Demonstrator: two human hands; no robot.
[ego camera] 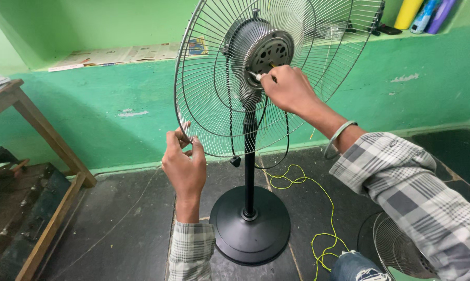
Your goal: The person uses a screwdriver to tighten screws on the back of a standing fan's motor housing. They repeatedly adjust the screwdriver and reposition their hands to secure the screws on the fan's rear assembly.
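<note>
My left hand (184,169) pinches the grille (209,112) rim low-left, right hand (288,88) closed on a tool at the motor (261,49) hub, directly above the upright pole (249,171).

Pedestal fan on the floor, one hand at each part of its grille

The left hand (184,167) pinches the round wire fan grille (203,104) at its lower left rim; the right hand (289,88) sits at the motor housing (261,49) in the middle. The round base (250,226) stands below, a wooden desk (32,119) far left, a second grille (401,247) right.
</note>
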